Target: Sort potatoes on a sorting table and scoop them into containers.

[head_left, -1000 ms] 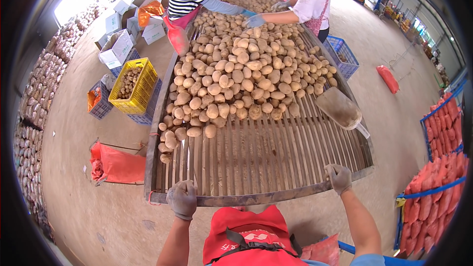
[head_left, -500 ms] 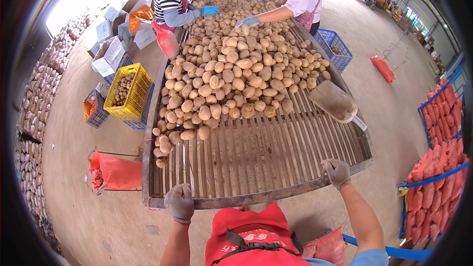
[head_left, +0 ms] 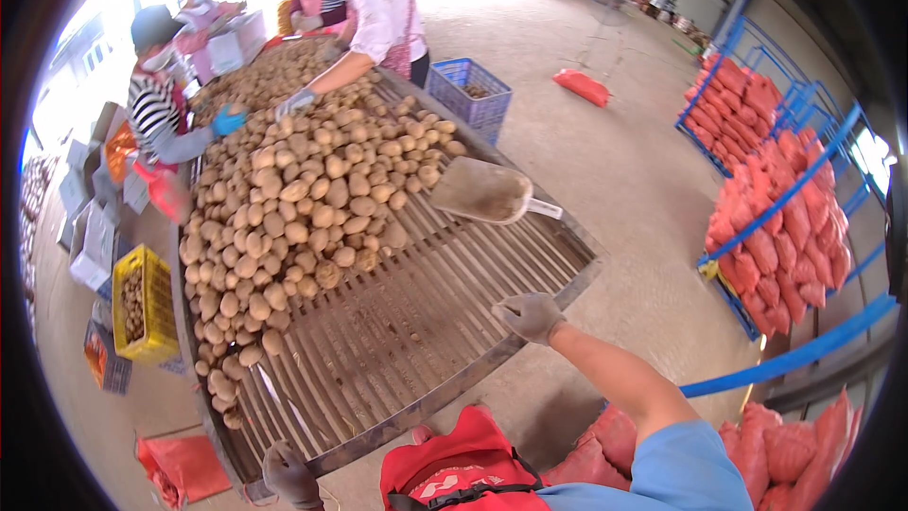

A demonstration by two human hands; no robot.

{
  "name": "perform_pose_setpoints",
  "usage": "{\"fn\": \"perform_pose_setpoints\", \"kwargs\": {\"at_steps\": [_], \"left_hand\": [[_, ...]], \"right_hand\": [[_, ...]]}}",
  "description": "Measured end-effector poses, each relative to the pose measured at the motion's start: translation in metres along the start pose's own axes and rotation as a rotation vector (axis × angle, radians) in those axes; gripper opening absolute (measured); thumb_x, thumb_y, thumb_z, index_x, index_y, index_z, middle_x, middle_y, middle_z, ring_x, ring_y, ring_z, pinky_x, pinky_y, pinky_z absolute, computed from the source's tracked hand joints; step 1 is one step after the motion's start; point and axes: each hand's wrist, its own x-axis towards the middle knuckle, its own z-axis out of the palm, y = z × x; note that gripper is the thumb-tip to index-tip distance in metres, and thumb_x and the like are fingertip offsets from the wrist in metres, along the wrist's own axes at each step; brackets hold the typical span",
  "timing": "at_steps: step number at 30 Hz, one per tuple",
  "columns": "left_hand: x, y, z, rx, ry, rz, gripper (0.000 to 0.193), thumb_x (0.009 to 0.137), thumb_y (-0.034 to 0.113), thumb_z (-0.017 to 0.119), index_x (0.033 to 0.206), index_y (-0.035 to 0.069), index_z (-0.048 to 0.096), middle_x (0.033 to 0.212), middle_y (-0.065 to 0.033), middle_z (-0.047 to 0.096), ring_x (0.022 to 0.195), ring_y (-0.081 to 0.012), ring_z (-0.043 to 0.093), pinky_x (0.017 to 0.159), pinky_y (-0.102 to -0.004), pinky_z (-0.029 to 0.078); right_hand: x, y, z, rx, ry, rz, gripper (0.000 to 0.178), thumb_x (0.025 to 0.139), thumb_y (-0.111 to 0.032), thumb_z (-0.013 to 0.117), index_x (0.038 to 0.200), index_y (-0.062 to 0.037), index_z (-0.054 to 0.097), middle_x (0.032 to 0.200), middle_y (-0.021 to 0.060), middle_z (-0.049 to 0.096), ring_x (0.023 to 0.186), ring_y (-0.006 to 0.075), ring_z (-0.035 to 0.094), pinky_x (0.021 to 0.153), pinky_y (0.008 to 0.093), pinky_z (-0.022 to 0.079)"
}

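**Gloved hands on the rim of a potato table**

Gloves cover both hands. The right hand [head_left: 530, 315], at the centre of the frame, rests on the near metal rim of the slatted sorting table [head_left: 445, 322], fingers curled down over the edge and holding nothing else. The left hand [head_left: 290, 475], at the bottom left of centre, grips the same rim at its lower corner, fingers folded round the bar; how tightly it is closed cannot be told.

The potatoes [head_left: 303, 199] lie well apart from both hands, heaped across the upper left part of the table, with bare slats between the pile and the rim. The nearest few trail down the left side toward the left hand. A metal scoop [head_left: 480, 191] rests on the slats at the right edge of the pile, above the right hand.

Two other people [head_left: 378, 9] lean over the far end, upper left of the frame, their gloved hands on the heap. A yellow crate [head_left: 142, 308] stands on the floor at left, a blue crate [head_left: 468, 99] beside the table at upper centre, and red mesh sacks [head_left: 785, 218] are stacked at right.
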Motion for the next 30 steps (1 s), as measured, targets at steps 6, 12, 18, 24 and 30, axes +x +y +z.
{"fn": "perform_pose_setpoints", "kwargs": {"at_steps": [6,12,18,24,30], "left_hand": [[0.003,-0.004,0.011,-0.008,-0.042,0.01,0.031,0.11,0.022,0.058,0.096,0.002,0.078,0.093,-0.0153,0.078,0.088,-0.0342,0.075,0.082,-0.0458,0.056],[0.003,-0.012,0.012,-0.033,-0.069,-0.03,0.03,0.109,0.02,0.059,0.097,0.0,0.078,0.09,-0.0161,0.077,0.086,-0.0332,0.075,0.079,-0.0439,0.056],[0.004,-0.008,0.01,-0.077,-0.067,-0.002,0.029,0.109,0.02,0.06,0.097,0.0,0.077,0.088,-0.0163,0.076,0.083,-0.0325,0.075,0.078,-0.044,0.055],[0.005,-0.003,0.007,-0.053,-0.065,-0.039,0.03,0.109,0.021,0.061,0.097,0.0,0.077,0.088,-0.0159,0.076,0.083,-0.0324,0.074,0.078,-0.044,0.055],[0.003,-0.008,0.012,-0.036,-0.031,-0.011,0.031,0.109,0.022,0.061,0.094,0.0,0.076,0.087,-0.0155,0.076,0.082,-0.0325,0.074,0.077,-0.0438,0.055]], "right_hand": [[-0.008,-0.002,-0.021,0.027,-0.005,0.062,0.04,0.106,-0.046,0.063,0.092,-0.0129,0.079,0.088,0.0157,0.078,0.087,0.0409,0.074,0.079,0.0516,0.058],[-0.005,-0.008,-0.019,0.022,0.001,0.038,0.039,0.107,-0.046,0.062,0.096,-0.013,0.081,0.09,0.015,0.079,0.088,0.0407,0.075,0.079,0.0512,0.058],[-0.007,-0.002,-0.013,0.015,0.044,-0.012,0.039,0.109,-0.044,0.059,0.097,-0.0131,0.08,0.096,0.0134,0.08,0.092,0.0402,0.075,0.082,0.0504,0.059],[-0.001,-0.008,-0.024,-0.056,-0.234,0.179,0.048,0.111,-0.054,0.051,0.115,-0.0178,0.082,0.114,0.0103,0.081,0.111,0.0352,0.075,0.098,0.0476,0.058],[-0.005,-0.006,-0.019,-0.027,-0.085,0.069,0.039,0.109,-0.045,0.057,0.1,-0.0151,0.079,0.099,0.0127,0.08,0.094,0.0399,0.075,0.085,0.0519,0.058]]}}
